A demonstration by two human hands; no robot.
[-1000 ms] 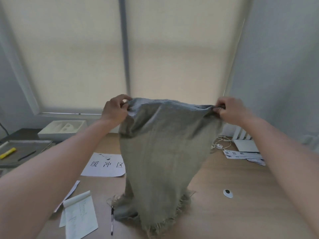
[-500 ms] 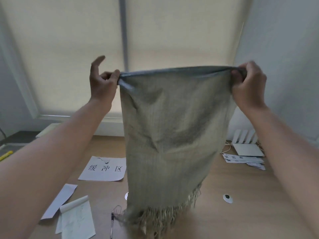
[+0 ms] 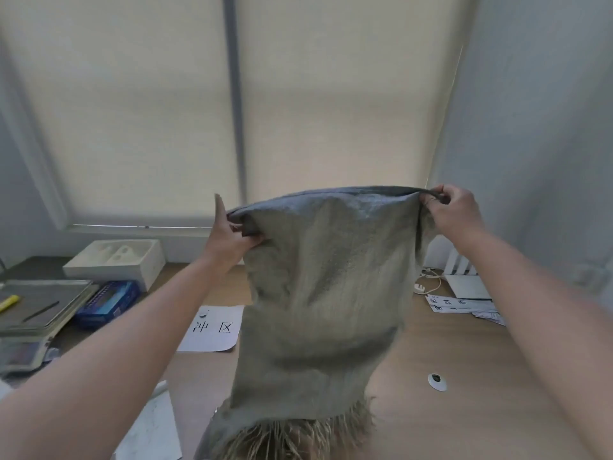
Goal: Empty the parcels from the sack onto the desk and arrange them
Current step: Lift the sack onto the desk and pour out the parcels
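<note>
A grey woven sack point(image 3: 325, 293) hangs upside down above the wooden desk point(image 3: 464, 376), its closed end up and its frayed open end point(image 3: 292, 436) resting on the desk at the bottom. My left hand point(image 3: 232, 234) grips the sack's upper left corner, index finger sticking up. My right hand point(image 3: 454, 210) pinches the upper right corner, a little higher. The sack's lower part bulges slightly. No parcels show; the sack hides what lies beneath it.
A white sheet with printed characters point(image 3: 215, 328) lies left of the sack, more papers point(image 3: 149, 426) at the front left. A scale point(image 3: 36, 310), blue box point(image 3: 106, 302) and white tray box point(image 3: 116, 260) stand at left. Labels point(image 3: 461, 303), router point(image 3: 464, 280) and a small round sticker point(image 3: 437, 381) sit right.
Both hands have come down from the high lift half a second ago, the left lower than the right. The sack's frayed end has sunk back onto the desk.
</note>
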